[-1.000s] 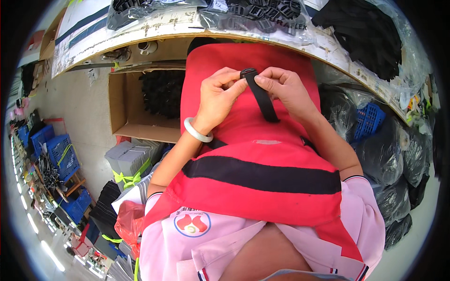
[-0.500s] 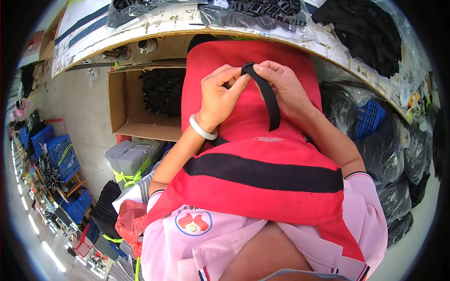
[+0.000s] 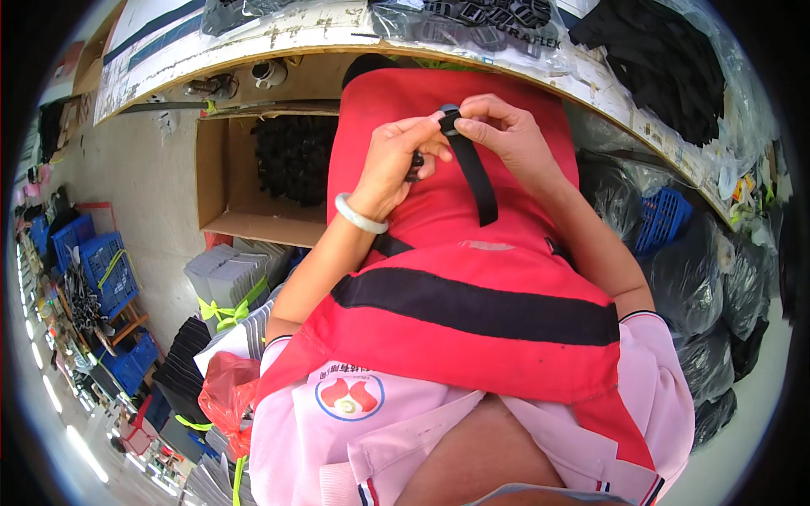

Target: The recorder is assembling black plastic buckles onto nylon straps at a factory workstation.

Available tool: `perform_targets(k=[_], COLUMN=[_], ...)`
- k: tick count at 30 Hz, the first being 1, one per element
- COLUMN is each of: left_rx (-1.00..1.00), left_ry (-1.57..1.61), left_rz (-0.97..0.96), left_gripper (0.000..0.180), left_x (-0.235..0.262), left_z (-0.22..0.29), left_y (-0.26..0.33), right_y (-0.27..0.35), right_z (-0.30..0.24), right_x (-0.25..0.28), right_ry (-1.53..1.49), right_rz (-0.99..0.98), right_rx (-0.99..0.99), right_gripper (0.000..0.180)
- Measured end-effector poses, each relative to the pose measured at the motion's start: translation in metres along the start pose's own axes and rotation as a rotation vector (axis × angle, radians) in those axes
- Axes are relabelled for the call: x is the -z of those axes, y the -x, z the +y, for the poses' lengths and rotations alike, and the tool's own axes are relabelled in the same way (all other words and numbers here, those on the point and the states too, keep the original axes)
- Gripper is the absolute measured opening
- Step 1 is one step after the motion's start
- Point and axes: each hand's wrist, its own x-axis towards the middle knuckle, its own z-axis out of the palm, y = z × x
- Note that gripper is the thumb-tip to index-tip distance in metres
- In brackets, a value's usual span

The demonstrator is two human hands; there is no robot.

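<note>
Over my lap, a black plastic buckle (image 3: 450, 121) is pinched at its left edge between the thumb and forefinger of my left hand (image 3: 390, 160). A second small black piece (image 3: 415, 164) shows inside that hand's curled fingers; its kind is mostly hidden. From the buckle a flat black webbing strap (image 3: 477, 184) hangs toward me, its lower end loose. My right hand (image 3: 504, 135) is closed at the buckle's right side, thumb and fingertips at the strap where it passes through. Beneath both hands lies the red apron (image 3: 363, 110) with a black band across it.
Ahead runs a worn white table edge (image 3: 329, 40) with bagged black buckles (image 3: 489, 15) and a heap of black straps (image 3: 654, 63). An open cardboard box (image 3: 221, 173) of black pieces stands at left, near grey stacks (image 3: 224, 274). Black bags (image 3: 688, 270) and a blue basket (image 3: 662, 221) sit at right.
The buckle has tilted and shows more of its face. My left fingers have uncurled somewhat, revealing the black piece in them. My right fingers have shifted a little up along the buckle.
</note>
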Motion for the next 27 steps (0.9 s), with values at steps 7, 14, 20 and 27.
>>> perform_targets(k=[7, 14, 20, 27], left_rx=[-0.283, -0.371, -0.482, -0.846], left_ry=[-0.241, -0.394, -0.516, -0.791], left_rz=[0.218, 0.233, 0.252, 0.169], left_gripper=[0.022, 0.021, 0.018, 0.017], left_x=[-0.015, -0.018, -0.018, -0.013], left_z=[-0.004, -0.011, -0.018, -0.016], left_y=[-0.005, -0.002, 0.000, 0.003], right_y=[0.017, 0.027, 0.015, 0.016], right_z=[-0.027, -0.026, -0.009, -0.013], right_x=[-0.015, -0.012, -0.002, -0.015], right_ry=[0.033, 0.076, 0.091, -0.137], right_rz=[0.109, 0.126, 0.109, 0.163], right_rx=[0.313, 0.199, -0.089, 0.048], right_gripper=[0.010, 0.011, 0.015, 0.019])
